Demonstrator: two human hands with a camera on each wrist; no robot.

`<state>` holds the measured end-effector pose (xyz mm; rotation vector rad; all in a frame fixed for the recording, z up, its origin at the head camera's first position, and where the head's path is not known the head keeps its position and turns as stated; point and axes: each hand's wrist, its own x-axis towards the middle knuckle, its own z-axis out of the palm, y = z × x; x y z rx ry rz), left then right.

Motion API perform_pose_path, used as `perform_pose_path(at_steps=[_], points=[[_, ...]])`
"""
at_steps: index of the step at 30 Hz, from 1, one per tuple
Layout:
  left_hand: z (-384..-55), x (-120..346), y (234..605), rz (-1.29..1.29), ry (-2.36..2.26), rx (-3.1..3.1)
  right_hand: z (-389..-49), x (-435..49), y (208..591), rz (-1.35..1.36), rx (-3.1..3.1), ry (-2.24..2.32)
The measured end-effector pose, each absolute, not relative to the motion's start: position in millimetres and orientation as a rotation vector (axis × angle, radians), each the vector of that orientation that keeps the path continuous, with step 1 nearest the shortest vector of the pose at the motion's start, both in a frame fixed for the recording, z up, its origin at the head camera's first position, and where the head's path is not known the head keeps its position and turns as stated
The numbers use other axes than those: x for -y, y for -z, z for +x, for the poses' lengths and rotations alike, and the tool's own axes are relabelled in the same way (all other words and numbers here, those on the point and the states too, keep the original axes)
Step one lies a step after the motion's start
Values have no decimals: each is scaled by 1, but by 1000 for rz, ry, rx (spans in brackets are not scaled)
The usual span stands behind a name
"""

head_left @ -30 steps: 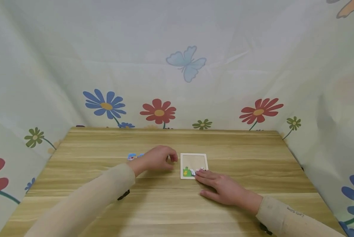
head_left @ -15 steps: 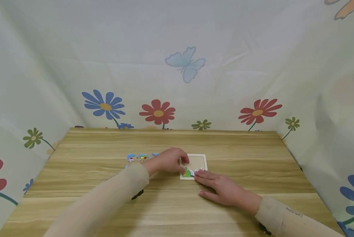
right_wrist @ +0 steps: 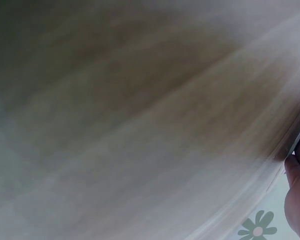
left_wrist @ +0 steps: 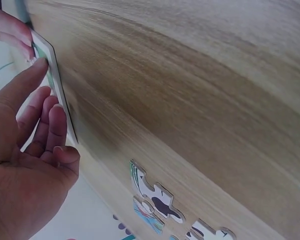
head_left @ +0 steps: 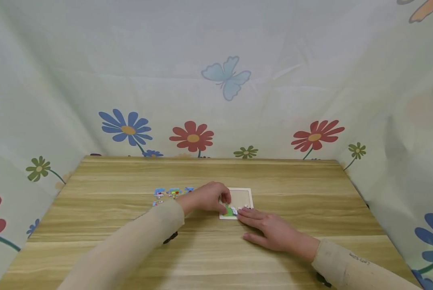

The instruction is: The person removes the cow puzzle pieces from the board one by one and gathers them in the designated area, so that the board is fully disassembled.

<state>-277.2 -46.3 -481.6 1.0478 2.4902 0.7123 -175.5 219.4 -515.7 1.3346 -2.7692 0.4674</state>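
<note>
A square jigsaw tray with a pale rim (head_left: 251, 197) lies on the wooden table. Picture pieces fill its near side, among them a green piece (head_left: 229, 211) at the near left corner. My left hand (head_left: 210, 197) reaches over the tray's left side. Its thumb touches the green piece, while its loosely bent fingers lie at the tray; no piece shows between them in the left wrist view. My right hand (head_left: 272, 231) lies flat, fingertips resting on the tray's near right corner and covering part of the pieces there.
Several loose jigsaw pieces (head_left: 174, 191) lie left of the tray, partly hidden behind the left forearm. More of their shapes show in the left wrist view, such as a black-and-white piece (left_wrist: 157, 197). A flowered cloth (head_left: 274, 104) hangs behind the table's far edge.
My left hand has moved right, from beside the tray onto its left side, uncovering more loose pieces behind the forearm. The right hand has stayed in place.
</note>
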Motion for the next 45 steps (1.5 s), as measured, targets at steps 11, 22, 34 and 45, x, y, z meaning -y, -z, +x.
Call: perform_pose_path(at_steps=[11,22,34,45], points=[[-277,46,483,1070,-696,-2471,-176,-220,516,1341,2775,-470],[-276,45,483,1071,-681,-2476,-176,-220,519,1351,2742,-464],[-273,45,480,1055,-697,-2470,-177,-220,517,1333,2769,-492],[-272,46,478,1040,-662,-2515,-176,-219,516,1328,2775,-484]])
